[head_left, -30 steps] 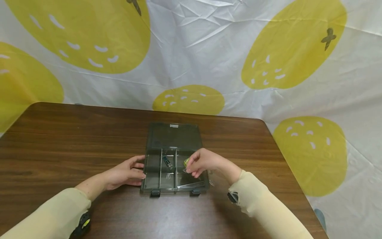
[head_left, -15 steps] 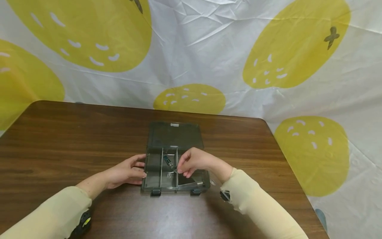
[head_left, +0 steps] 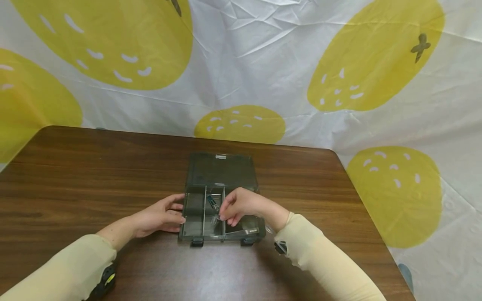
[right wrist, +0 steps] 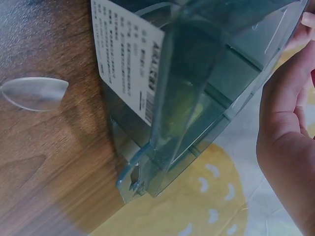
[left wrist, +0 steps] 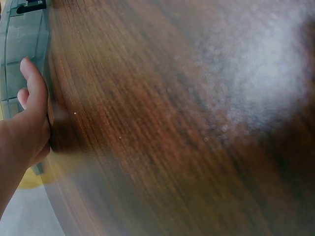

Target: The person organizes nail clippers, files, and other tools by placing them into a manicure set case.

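Observation:
A smoky, see-through compartment box (head_left: 194, 228) lies on the table with its lid (head_left: 222, 169) folded back. My left hand (head_left: 158, 215) rests against its left side, thumb and fingers spread along the edge. Over the middle divider, my right hand (head_left: 244, 205) pinches a small clear piece (head_left: 217, 218), mostly hidden by the fingertips. A small dark teal item with a silvery end (head_left: 212, 202) lies in the back middle compartment. The right wrist view shows a yellow-green thing (right wrist: 184, 115) through the box wall, blurred.
A clear, leaf-shaped plastic piece (right wrist: 37, 93) lies on the wooden table (head_left: 94, 175) to the right of the box. The box's front wall carries two dark latches (head_left: 197, 242) and a white printed label (right wrist: 129, 59). A lemon-patterned cloth (head_left: 256, 62) hangs behind the table.
My right hand has moved left, from the right compartments to the middle ones, with the small clear piece between its fingertips. The left hand has stayed at the box's left side.

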`<state>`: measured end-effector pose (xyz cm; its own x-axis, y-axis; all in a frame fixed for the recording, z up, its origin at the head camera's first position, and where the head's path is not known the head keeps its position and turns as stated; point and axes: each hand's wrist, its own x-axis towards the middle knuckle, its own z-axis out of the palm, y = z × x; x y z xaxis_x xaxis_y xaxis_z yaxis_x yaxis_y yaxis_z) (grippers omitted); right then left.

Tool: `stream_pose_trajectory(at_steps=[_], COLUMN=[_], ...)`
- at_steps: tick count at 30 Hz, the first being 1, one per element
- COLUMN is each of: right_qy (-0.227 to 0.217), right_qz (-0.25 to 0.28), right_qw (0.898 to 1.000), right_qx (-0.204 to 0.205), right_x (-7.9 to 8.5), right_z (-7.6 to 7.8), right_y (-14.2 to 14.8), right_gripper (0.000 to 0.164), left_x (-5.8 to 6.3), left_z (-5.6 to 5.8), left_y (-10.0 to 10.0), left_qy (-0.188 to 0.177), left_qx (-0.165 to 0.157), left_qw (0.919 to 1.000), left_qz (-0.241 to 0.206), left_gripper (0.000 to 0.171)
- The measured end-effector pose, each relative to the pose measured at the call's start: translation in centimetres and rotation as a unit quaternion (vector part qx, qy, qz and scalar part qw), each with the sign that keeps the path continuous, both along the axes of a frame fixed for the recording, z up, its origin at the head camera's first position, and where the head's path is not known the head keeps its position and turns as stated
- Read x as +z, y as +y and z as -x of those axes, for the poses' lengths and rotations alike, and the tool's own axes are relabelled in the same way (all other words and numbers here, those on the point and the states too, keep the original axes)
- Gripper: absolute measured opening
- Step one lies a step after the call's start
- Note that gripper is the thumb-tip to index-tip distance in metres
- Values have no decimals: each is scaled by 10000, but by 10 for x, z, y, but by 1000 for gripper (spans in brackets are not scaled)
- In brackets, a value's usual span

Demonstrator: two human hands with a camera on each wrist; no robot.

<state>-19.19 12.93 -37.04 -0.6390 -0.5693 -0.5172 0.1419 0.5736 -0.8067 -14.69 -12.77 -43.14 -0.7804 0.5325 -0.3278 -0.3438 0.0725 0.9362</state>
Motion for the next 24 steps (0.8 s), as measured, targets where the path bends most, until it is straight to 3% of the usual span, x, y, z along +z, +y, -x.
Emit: stream_pose_trajectory(at_steps=[11,19,24], right_qy=[38,139,143], right_qz=[60,94,117], right_qw=[9999,9997,9989], right_qx=[-84,-150,-432], right_x=[0,8,12], right_z=[2,3,5], right_y=[11,43,69], right_gripper=[11,15,14], left_x=[0,2,3], left_z=[0,-1,-1], left_y=[1,1,1], left_qy=[18,29,44], left_qx=[2,-2,-17], left_qw=[10000,10000,10000], left_qz=[7,-1,47], left_gripper=[86,86,87])
